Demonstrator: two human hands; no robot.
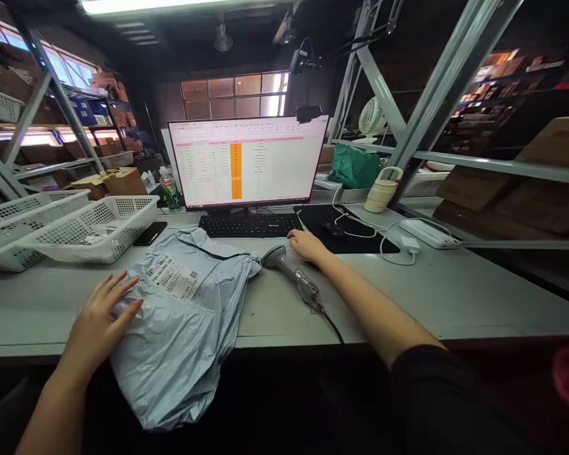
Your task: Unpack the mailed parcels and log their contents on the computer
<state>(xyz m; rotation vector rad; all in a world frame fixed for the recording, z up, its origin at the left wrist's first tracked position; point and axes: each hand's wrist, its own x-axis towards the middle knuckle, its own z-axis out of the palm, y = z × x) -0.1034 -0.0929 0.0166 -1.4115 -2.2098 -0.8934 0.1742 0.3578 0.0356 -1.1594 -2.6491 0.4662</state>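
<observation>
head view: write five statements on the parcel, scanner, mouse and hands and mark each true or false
1. The left hand touches the pale blue crinkled plastic mailing bag. True.
2. The grey handheld barcode scanner is gripped in the right hand. False: it lies on the pale tabletop, with neither hand on it.
3. A white rectangular printed label is on the bag. True.
4. The bag lies wholly on the tabletop. False: its near end hangs past the edge.
5. A black computer mouse lies on the black mat. True.
</observation>
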